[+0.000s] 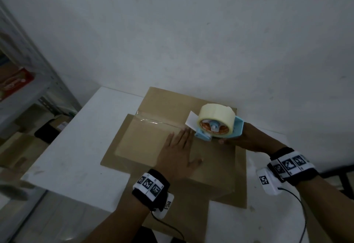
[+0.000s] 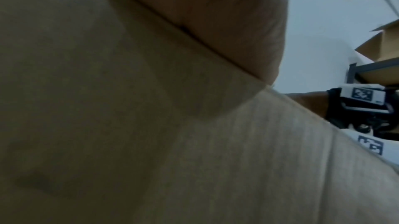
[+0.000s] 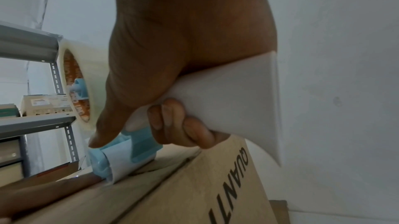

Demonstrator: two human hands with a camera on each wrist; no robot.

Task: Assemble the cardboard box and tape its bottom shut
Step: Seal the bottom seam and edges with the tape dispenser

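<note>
A brown cardboard box (image 1: 145, 145) stands bottom-up on the white table (image 1: 72, 147), its flaps folded closed. A strip of clear tape (image 1: 153, 121) runs along the centre seam from the left edge. My left hand (image 1: 179, 151) lies flat, fingers straight, pressing the near flap beside the seam; its palm (image 2: 226, 23) shows in the left wrist view against the cardboard (image 2: 129, 125). My right hand (image 1: 243, 139) grips the handle of a light-blue tape dispenser (image 1: 218, 128) carrying a clear tape roll (image 1: 216, 116). The dispenser's front (image 3: 112, 168) touches the seam, with the fingers (image 3: 181, 125) curled round the white handle.
A metal shelf rack (image 1: 23, 82) with boxes and a red package stands at the left. A white wall (image 1: 191, 32) is right behind the table. Dark boxes sit on the floor at the left. Cables hang from both wrist bands.
</note>
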